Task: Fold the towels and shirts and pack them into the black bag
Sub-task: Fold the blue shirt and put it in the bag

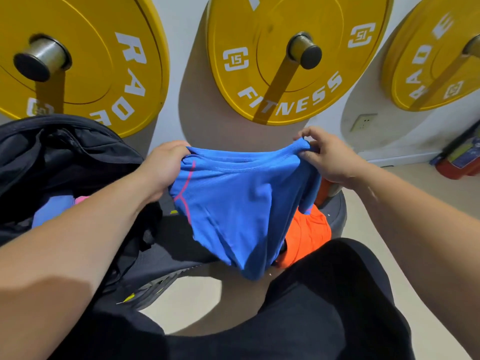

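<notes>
A blue shirt (239, 203) with pink seams hangs in the air in front of me. My left hand (166, 167) grips its upper left corner and my right hand (330, 157) pinches its upper right corner, so the collar edge stretches between them. The black bag (65, 157) stands open at the left on a dark bench (176, 242). Inside it lie a light blue folded cloth (52, 206) and a bit of pink cloth (81, 200). An orange garment (309, 235) lies on the bench under the shirt, partly hidden by it.
Three yellow weight plates hang on wall pegs: left plate (85, 61), middle plate (298, 55), right plate (428, 61). A red object (459, 162) lies on the floor at the right wall. My black-clothed legs (324, 307) fill the lower frame. Beige floor (389, 216) lies to the right.
</notes>
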A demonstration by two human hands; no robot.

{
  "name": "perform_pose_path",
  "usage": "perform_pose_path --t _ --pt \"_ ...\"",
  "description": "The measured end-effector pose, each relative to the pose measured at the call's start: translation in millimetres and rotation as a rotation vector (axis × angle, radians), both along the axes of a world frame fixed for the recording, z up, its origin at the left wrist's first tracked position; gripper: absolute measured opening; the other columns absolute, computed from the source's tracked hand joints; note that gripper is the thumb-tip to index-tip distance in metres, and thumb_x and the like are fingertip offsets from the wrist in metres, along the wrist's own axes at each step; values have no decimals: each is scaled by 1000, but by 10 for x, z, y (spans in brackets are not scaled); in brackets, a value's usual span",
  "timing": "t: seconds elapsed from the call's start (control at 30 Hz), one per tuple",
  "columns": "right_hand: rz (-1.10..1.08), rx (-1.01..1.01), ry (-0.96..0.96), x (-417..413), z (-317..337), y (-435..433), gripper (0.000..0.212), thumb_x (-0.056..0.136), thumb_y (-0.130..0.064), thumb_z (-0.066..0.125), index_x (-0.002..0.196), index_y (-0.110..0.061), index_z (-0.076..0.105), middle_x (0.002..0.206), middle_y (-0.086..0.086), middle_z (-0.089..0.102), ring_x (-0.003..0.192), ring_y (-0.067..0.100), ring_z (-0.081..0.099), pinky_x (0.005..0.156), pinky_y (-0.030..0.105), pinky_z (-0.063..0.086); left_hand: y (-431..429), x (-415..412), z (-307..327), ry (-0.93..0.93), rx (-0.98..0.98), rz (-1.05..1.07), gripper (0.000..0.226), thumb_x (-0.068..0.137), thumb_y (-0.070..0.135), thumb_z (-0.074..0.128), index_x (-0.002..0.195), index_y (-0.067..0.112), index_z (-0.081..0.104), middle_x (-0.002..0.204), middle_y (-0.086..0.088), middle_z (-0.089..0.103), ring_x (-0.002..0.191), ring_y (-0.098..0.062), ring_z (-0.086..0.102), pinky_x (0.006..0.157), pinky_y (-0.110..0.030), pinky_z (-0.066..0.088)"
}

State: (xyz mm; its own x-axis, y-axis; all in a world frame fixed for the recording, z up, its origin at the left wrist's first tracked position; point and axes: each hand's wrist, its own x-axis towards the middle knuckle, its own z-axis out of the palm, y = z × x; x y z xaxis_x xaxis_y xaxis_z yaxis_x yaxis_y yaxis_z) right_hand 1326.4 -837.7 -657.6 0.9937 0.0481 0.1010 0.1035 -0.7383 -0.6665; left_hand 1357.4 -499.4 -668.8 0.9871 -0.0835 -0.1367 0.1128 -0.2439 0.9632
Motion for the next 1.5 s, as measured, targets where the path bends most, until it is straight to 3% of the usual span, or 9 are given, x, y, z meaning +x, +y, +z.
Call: perform_pose_path --t 0.1,0.17,0.3,0.5,0.6,0.7,0.83,1.1,1.5 --pt "-48 -111 15 -47 42 -29 7 96 -25 62 89 -24 63 72 -4 55 71 18 47 59 26 38 81 -39 150 -103 344 -243 33 88 24 61 60 18 46 57 3 43 58 -13 41 55 -31 28" --pt "-73 -131 30 -90 78 -36 31 95 -31 63 69 -17 56 63 -3 48 65 19 42 55 31 33 210 -72 238 -91 425 -374 32 88 35 72 66 18 57 59 12 58 55 -6 52 54 -23 37" --pt "-81 56 157 -250 185 -48 31 90 -40 70 65 -23 65 59 -12 57 62 12 50 57 27 39 424 -159 297 -84 444 -477 22 85 29 76 106 26 71 102 8 76 95 -10 71 89 -37 56" --pt "6 332 701 -427 498 -42 51 88 -58 58 97 -10 73 94 13 76 82 26 72 74 36 57 629 -250 334 420 83 -676 32 99 9 50 129 5 58 127 -15 67 116 -35 64 100 -48 51" --pt "-74 -34 685 -263 442 -3 50 93 -56 56 98 -9 70 94 9 74 84 27 69 76 32 55 611 -177 232 508 185 -711 29 100 17 53 125 8 63 122 -13 70 113 -33 66 98 -49 52" --pt "74 -476 572 -82 262 99 36 97 -46 57 91 -11 65 93 4 64 82 22 56 61 23 37 519 32 -83 229 577 -587 21 99 32 59 105 15 69 103 -8 74 102 -30 69 91 -42 54" --pt "33 -534 345 319 -253 72 33 98 -29 57 70 -19 43 91 11 54 91 34 53 66 33 24 352 323 -600 -140 921 -346 19 100 29 54 87 15 56 88 -4 57 95 -33 58 69 -35 35" --pt "3 -534 169 1300 -1253 4 19 94 -33 56 100 -16 62 102 14 66 97 38 60 70 35 40 235 1058 -1347 -172 1081 -191 18 100 32 46 87 20 45 91 -12 63 82 -36 55 66 -39 45" --pt "27 -636 223 2556 -2328 -73 28 97 -37 53 115 -20 66 116 13 67 105 38 59 79 36 44 124 2214 -2197 -335 1462 -374 10 98 17 42 106 22 46 93 -12 61 80 -36 63 59 -35 41"
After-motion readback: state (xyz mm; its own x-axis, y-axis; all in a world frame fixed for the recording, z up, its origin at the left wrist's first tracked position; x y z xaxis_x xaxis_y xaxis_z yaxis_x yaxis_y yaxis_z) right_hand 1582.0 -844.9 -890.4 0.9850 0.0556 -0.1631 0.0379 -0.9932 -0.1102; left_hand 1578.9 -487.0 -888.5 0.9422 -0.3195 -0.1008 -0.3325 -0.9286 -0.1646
